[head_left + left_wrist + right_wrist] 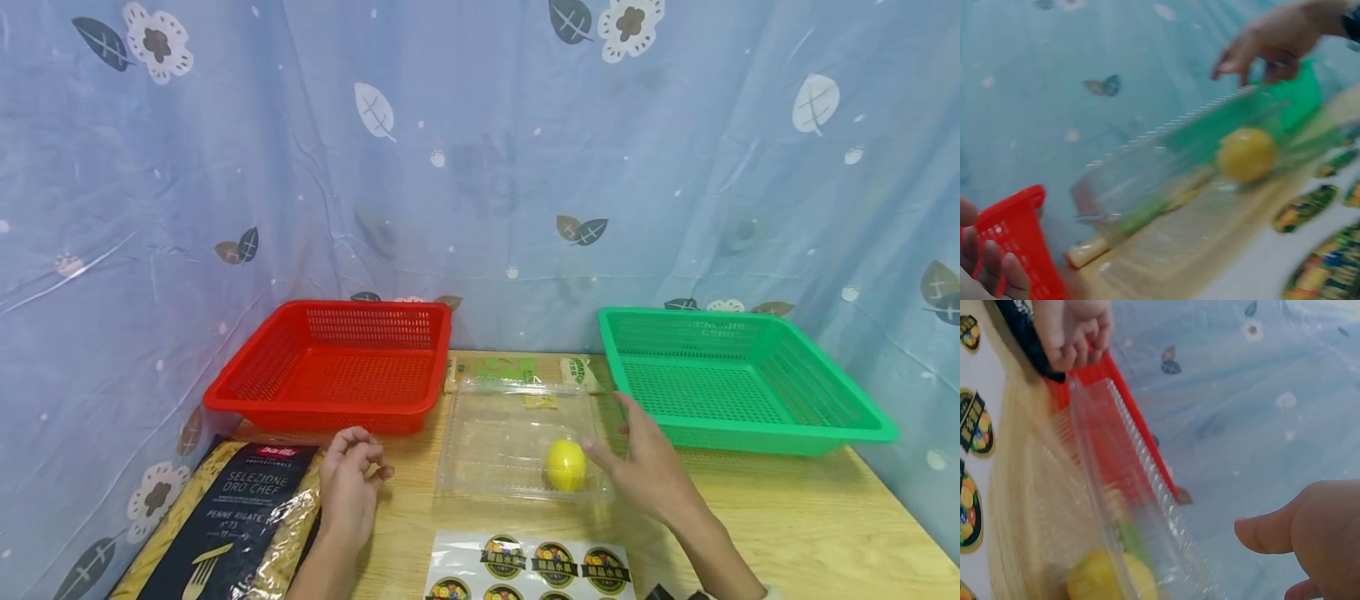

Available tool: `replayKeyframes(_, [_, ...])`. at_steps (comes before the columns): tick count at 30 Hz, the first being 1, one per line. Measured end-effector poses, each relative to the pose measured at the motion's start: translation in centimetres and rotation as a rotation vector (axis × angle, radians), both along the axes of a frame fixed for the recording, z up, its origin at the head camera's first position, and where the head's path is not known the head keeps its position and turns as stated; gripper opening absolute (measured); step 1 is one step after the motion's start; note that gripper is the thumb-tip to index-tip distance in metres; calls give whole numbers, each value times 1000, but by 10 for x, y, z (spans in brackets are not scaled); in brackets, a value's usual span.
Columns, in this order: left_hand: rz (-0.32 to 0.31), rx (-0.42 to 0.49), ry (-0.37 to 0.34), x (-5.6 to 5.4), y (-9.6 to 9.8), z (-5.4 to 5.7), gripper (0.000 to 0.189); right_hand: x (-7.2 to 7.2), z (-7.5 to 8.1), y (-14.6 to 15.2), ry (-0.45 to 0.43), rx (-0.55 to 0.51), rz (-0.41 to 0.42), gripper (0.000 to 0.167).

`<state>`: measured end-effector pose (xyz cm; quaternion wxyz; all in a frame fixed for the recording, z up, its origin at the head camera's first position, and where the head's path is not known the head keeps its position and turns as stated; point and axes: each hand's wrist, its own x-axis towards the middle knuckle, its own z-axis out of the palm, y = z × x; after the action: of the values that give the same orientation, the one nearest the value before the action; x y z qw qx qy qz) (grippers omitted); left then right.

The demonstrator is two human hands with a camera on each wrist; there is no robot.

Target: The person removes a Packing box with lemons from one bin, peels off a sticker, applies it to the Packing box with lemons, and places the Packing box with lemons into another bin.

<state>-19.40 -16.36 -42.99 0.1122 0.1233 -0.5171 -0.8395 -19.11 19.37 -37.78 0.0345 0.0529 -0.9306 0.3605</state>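
Note:
A clear plastic box [495,454] lies on the wooden table in front of me. One yellow lemon [566,465] sits in its near right corner and shows in both wrist views too. My right hand [647,462] is at the box's right side, thumb and fingers spread apart, thumb tip beside the lemon in the head view. Nothing is in its grasp. To the left of the box, my left hand [351,487] hovers by the pasta bag [232,508], its fingers loosely curled around nothing. In the right wrist view the right thumb [1266,534] stands apart from the box.
A red basket [326,408] stands back left, a green basket [750,433] back right. Between them, flat green and cream packets [506,368] lie behind the box. In front is a sheet of round fruit stickers [532,567]. A patterned blue curtain [480,167] hangs behind.

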Motion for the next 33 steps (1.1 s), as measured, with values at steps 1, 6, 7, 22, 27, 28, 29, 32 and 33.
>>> replayKeyframes(1, [-29,-74,-5,3,3,-1,16,2,2,-3,30,6,-2,93])
replayKeyframes(6, [-232,-447,-33,21,16,-10,16,15,5,-21,118,-8,17,66])
replayKeyframes(7, [-292,-530,-30,25,18,-12,16,18,6,-26,117,-10,30,61])
replayKeyframes(22, [-697,-1168,119,40,27,-29,18,41,-19,-67,-93,103,451,39])
replayKeyframes(27, [-720,-1326,115,38,31,-27,22,37,-40,-73,-133,219,555,48])
replayKeyframes(28, [-725,-1348,118,38,32,-27,22,37,-45,-74,-130,231,562,45])
replayKeyframes(29, [-731,-1365,119,38,32,-26,21,37,-49,-75,-128,234,567,43])
replayKeyframes(32, [-738,-1400,130,39,33,-26,20,37,-59,-76,-98,232,573,35])
replayKeyframes(33, [-739,-1402,131,40,34,-26,20,38,-62,-76,-89,228,574,32])
